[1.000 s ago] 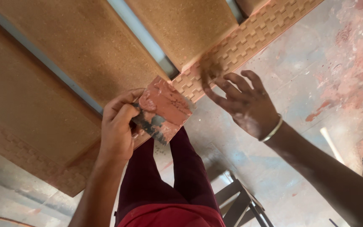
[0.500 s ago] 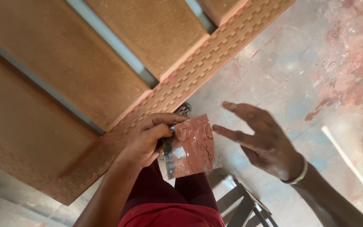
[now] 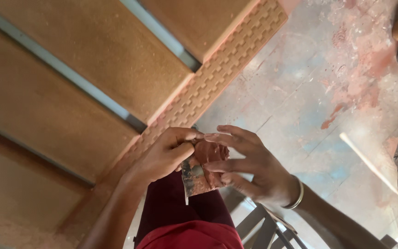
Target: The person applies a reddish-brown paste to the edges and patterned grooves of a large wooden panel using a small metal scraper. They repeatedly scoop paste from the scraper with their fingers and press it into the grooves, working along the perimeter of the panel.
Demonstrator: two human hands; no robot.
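One head-worn camera looks steeply down, close above the work.

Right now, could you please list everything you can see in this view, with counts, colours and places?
clay piece: one, reddish-brown, held between both hands at centre
metal scraper: one, grey, smeared, against the clay
flat slabs: several, tan-brown, upper left, separated by grey gaps
patterned strip: one, orange-brown, brick-like relief, running diagonally along the slabs
floor: grey with red stains, right
stool frame: dark metal, bottom centre
bracelet: one, silver, right wrist
trousers: dark red, bottom
left hand: gripping the clay
right hand: fingers on the clay
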